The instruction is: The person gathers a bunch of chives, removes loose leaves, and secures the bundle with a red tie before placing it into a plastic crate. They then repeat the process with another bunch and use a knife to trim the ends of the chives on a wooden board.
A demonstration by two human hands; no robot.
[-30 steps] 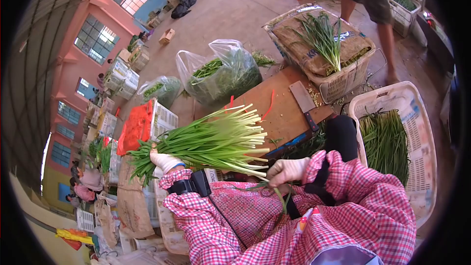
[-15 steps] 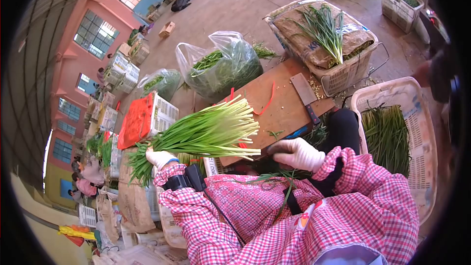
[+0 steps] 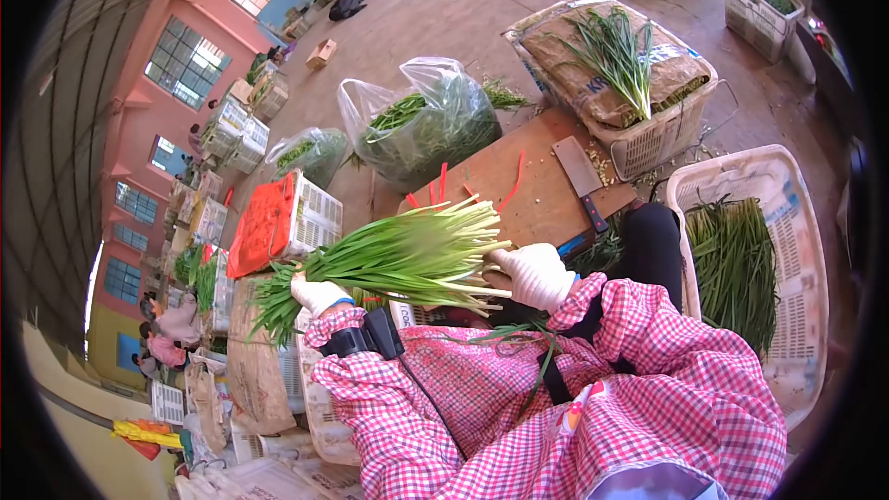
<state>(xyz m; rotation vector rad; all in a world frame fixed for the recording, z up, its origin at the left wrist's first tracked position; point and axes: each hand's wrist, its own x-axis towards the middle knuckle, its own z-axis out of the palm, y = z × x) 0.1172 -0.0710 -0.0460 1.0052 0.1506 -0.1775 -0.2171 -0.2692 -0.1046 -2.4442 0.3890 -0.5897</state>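
A thick bunch of garlic chives (image 3: 407, 255) lies across in front of me, green leaves to the left and pale stem ends to the right. My left hand (image 3: 319, 294), in a white glove, is closed around the leafy part. At the stem end, my right hand (image 3: 535, 276), also gloved in white, has its fingers closed on some pale stems; its fingertips are partly hidden. Beyond the bunch is a brown wooden board (image 3: 537, 208) with red strips (image 3: 512, 183) on it. A cleaver (image 3: 580, 181) with a dark handle rests on the board's right side.
To the right stands a white crate (image 3: 807, 264) with more greens. Ahead, a sack-covered crate (image 3: 639, 143) carries a loose bunch (image 3: 622, 65). Clear plastic bags (image 3: 431, 143) of greens stand beyond the board. A crate with red cloth (image 3: 266, 227) is at left.
My right hand has moved left and up to the stem ends and closed on them. The bunch has shifted slightly to the right and down, still in my left hand.
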